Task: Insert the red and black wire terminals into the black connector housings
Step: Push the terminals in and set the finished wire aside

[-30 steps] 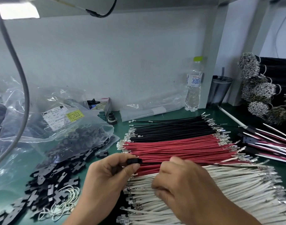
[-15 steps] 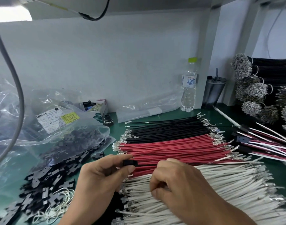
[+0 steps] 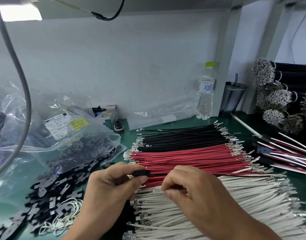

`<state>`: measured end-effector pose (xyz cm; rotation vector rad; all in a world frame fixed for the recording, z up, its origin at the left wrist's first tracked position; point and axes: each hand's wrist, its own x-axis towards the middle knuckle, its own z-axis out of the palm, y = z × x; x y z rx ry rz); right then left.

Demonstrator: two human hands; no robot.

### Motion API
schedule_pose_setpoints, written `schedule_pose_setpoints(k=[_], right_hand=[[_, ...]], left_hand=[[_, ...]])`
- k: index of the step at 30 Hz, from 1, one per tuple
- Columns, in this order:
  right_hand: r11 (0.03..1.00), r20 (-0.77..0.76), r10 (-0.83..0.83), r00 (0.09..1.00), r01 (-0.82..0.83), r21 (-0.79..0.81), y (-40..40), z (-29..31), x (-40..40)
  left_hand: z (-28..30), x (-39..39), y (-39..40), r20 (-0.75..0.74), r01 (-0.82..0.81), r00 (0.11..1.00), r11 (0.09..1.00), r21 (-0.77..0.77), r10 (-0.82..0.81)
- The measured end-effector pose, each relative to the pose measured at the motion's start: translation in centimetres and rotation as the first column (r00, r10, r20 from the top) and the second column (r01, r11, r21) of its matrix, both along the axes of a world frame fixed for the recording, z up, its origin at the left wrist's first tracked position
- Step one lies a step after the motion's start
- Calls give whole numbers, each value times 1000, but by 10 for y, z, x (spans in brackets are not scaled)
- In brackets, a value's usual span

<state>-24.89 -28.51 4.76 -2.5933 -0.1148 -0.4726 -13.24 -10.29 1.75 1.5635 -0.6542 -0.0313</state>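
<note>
My left hand point(image 3: 110, 184) pinches a small black connector housing point(image 3: 142, 173) between thumb and forefinger, just above the near edge of the red wires point(image 3: 183, 158). A black wire runs from the housing to the right across the pile. My right hand point(image 3: 197, 191) hovers over the white wires point(image 3: 235, 201) with fingers curled and fingertips pinched together; what they hold is hidden. A row of black wires point(image 3: 180, 138) lies behind the red ones. All wires carry metal terminals at both ends.
Loose black housings point(image 3: 49, 189) spill from a clear plastic bag point(image 3: 62, 129) at left, with white rubber bands point(image 3: 65, 215) among them. Finished harnesses point(image 3: 284, 153) lie at right below bundled wire coils point(image 3: 273, 96). A water bottle point(image 3: 205, 90) and dark cup point(image 3: 232, 97) stand at the back.
My hands stay nearly in place; my right hand's fingers have curled tighter and pulled slightly right of the housing. The view has shifted a little.
</note>
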Motion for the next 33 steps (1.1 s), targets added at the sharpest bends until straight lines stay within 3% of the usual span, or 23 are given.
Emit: schedule_pose_setpoints(k=[3, 6, 10, 15, 19, 28, 33], right_hand=[[997, 161, -51, 986, 43, 58, 1, 3, 1], [996, 254, -94, 963, 92, 20, 3, 2, 2], [994, 276, -104, 956, 87, 72, 4, -3, 4], [995, 341, -99, 935, 98, 21, 6, -3, 6], [992, 344, -43, 938, -1, 126, 3, -4, 5], [978, 475, -68, 877, 153, -145, 4, -4, 6], [981, 511, -56, 858, 143, -133, 6, -6, 7]], left_hand=[[1, 0, 2, -70, 5, 998, 1000, -22, -7], [3, -1, 3, -123, 28, 992, 998, -54, -35], [4, -2, 3, -147, 67, 986, 996, -59, -75], [4, -1, 5, -158, 108, 981, 992, -61, -116], [3, -1, 6, -152, 120, 980, 991, -56, -128], [6, -4, 6, -160, 161, 973, 986, -37, -165], [8, -5, 6, -154, 168, 973, 985, -30, -170]])
